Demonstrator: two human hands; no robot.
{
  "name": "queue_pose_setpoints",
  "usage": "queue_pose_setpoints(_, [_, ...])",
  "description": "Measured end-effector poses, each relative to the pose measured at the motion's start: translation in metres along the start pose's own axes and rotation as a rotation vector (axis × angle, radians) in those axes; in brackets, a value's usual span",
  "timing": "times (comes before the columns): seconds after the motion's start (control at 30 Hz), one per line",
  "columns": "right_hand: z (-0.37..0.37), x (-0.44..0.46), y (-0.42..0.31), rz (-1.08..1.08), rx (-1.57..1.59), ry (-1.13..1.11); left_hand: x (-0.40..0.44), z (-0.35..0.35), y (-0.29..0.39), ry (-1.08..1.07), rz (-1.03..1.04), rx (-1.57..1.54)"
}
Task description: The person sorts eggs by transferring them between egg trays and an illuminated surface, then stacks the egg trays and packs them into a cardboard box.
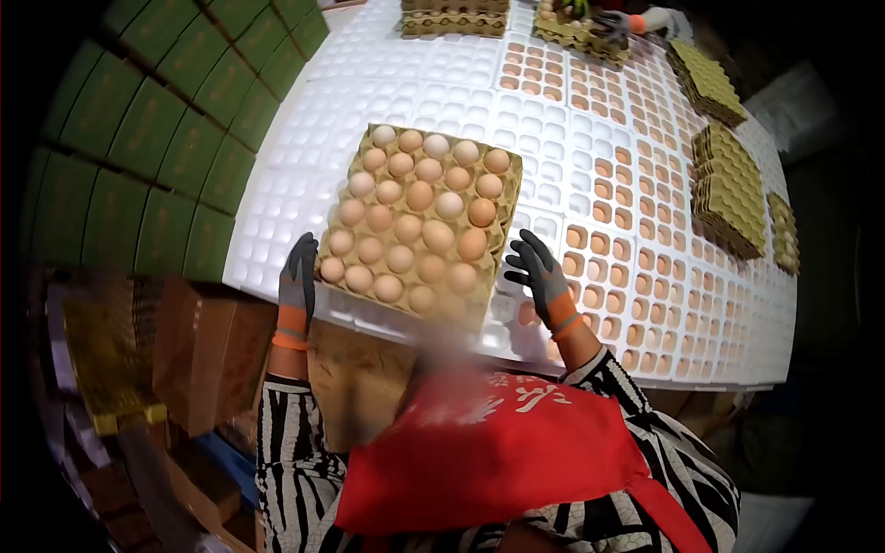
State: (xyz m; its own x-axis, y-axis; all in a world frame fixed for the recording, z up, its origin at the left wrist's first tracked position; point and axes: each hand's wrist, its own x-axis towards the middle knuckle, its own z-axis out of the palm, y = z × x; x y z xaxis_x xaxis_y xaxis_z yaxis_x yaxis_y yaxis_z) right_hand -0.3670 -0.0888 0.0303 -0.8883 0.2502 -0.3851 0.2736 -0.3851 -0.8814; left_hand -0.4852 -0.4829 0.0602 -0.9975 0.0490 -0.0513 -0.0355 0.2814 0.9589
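A cardboard egg tray [505, 210] filled with brown and pale eggs [408, 228] lies slightly turned on white foam egg packing. It looks like more than one layer of tray at its edge. Beside its front left corner is my left hand [297, 278], in a grey and orange glove, fingers stretched out; whether it touches the tray I cannot tell. My right hand [544, 276], gloved alike, hovers off the tray's right side with fingers apart and nothing in them. The tray's front edge is partly blurred.
White foam inserts [572, 189] cover the table, many sockets at right holding eggs. Stacked trays [728, 189] stand at right, more trays [454, 18] at the back. Another person's gloved hand [616, 25] is at the far end. Green boxes [152, 120] wall the left; a carton [207, 350] sits below.
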Motion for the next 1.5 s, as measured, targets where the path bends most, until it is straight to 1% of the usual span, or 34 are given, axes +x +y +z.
queue_pose_setpoints(0.03, [0.012, 0.005, 0.01, 0.008, 0.036, 0.044, 0.021, -0.001, -0.009, -0.056, -0.018, -0.088])
queue_pose_setpoints(0.07, [0.022, 0.011, 0.023, 0.008, 0.099, 0.095, 0.038, -0.003, -0.018, -0.138, -0.151, -0.123])
queue_pose_setpoints(0.1, [0.025, 0.02, 0.035, 0.042, 0.051, 0.092, 0.06, -0.005, -0.033, -0.303, -0.139, -0.13])
queue_pose_setpoints(0.13, [0.03, 0.023, 0.035, 0.099, 0.038, 0.118, 0.073, 0.001, -0.013, -0.461, -0.128, -0.137])
queue_pose_setpoints(0.17, [0.034, 0.024, 0.034, 0.157, 0.027, 0.144, 0.075, 0.009, 0.007, -0.502, -0.469, -0.404])
queue_pose_setpoints(0.2, [0.044, 0.02, 0.028, 0.132, 0.104, 0.139, 0.085, 0.011, 0.007, -0.533, -0.516, -0.358])
queue_pose_setpoints(0.23, [0.055, 0.016, 0.021, 0.107, 0.18, 0.132, 0.095, 0.012, 0.004, -0.56, -0.511, -0.334])
queue_pose_setpoints(0.27, [0.06, 0.011, 0.013, 0.055, 0.072, 0.13, 0.105, 0.016, -0.005, -0.585, -0.508, -0.312])
queue_pose_setpoints(0.3, [0.071, 0.007, 0.002, 0.068, 0.064, 0.149, 0.107, 0.023, -0.016, -0.59, -0.488, -0.35])
queue_pose_setpoints(0.33, [0.082, 0.005, -0.007, 0.088, 0.053, 0.172, 0.1, 0.028, 0.003, -0.617, -0.532, -0.446])
queue_pose_setpoints(0.37, [0.076, 0.011, 0.001, 0.08, 0.085, 0.162, 0.102, 0.03, -0.005, -0.621, -0.547, -0.482])
queue_pose_setpoints(0.4, [0.082, 0.006, 0.003, -0.046, -0.121, 0.212, 0.105, 0.031, -0.019, -0.626, -0.567, -0.514])
queue_pose_setpoints(0.47, [0.072, 0.015, 0.018, 0.03, 0.146, 0.164, 0.109, 0.03, -0.035, -0.613, -0.657, -0.554])
queue_pose_setpoints(0.5, [0.073, 0.016, 0.017, 0.06, 0.263, 0.139, 0.11, 0.03, -0.035, -0.606, -0.665, -0.556])
queue_pose_setpoints(0.53, [0.067, 0.022, 0.034, -0.039, 0.207, 0.207, 0.11, 0.029, -0.034, -0.596, -0.663, -0.56])
queue_pose_setpoints(0.57, [0.06, 0.025, 0.044, -0.05, 0.192, 0.223, 0.11, 0.031, -0.033, -0.592, -0.663, -0.562])
queue_pose_setpoints(0.73, [0.065, 0.012, 0.034, -0.042, 0.173, 0.196, 0.103, 0.044, -0.027, -0.559, -0.644, -0.599])
queue_pose_setpoints(0.83, [0.078, -0.001, 0.017, -0.098, 0.155, 0.15, 0.098, 0.041, -0.021, -0.562, -0.619, -0.643])
queue_pose_setpoints(0.97, [0.111, -0.018, -0.022, -0.222, 0.162, 0.014, 0.092, 0.017, -0.001, -0.59, -0.589, -0.715])
queue_pose_setpoints(1.03, [0.135, -0.019, -0.039, -0.263, 0.195, -0.042, 0.097, -0.005, 0.015, -0.611, -0.562, -0.759])
queue_pose_setpoints(1.13, [0.186, -0.002, -0.033, -0.165, 0.347, -0.023, 0.12, -0.055, 0.016, -0.588, -0.527, -0.835])
queue_pose_setpoints(1.17, [0.204, 0.008, -0.026, -0.119, 0.385, -0.015, 0.13, -0.078, -0.004, -0.566, -0.525, -0.899])
queue_pose_setpoints(1.2, [0.222, 0.018, -0.02, -0.073, 0.423, -0.005, 0.135, -0.097, -0.008, -0.481, -0.405, -0.782])
queue_pose_setpoints(1.23, [0.253, 0.04, 0.019, -0.17, 0.191, 0.162, 0.137, -0.128, -0.003, -0.495, -0.422, -0.835])
queue_pose_setpoints(1.27, [0.277, 0.045, 0.025, -0.2, 0.004, 0.123, 0.139, -0.16, 0.002, -0.508, -0.44, -0.889])
queue_pose_setpoints(1.3, [0.286, 0.068, 0.046, -0.168, -0.01, 0.12, 0.137, -0.18, 0.002, -0.454, -0.354, -0.773])
queue_pose_setpoints(1.33, [0.299, 0.089, 0.053, 0.1, 0.396, 0.022, 0.152, -0.199, -0.024, -0.443, -0.313, -0.646])
queue_pose_setpoints(1.37, [0.328, 0.082, 0.035, 0.071, 0.433, 0.02, 0.164, -0.22, -0.056, -0.445, -0.322, -0.697])
queue_pose_setpoints(1.4, [0.343, 0.082, 0.033, 0.061, 0.251, 0.075, 0.172, -0.234, -0.078, -0.448, -0.337, -0.749])
queue_pose_setpoints(1.43, [0.336, 0.11, 0.083, -0.253, -0.129, 0.106, 0.175, -0.237, -0.082, -0.447, -0.367, -0.764])
queue_pose_setpoints(1.5, [0.327, 0.149, 0.128, -0.531, -0.556, 0.136, 0.189, -0.236, -0.078, -0.432, -0.41, -0.801])
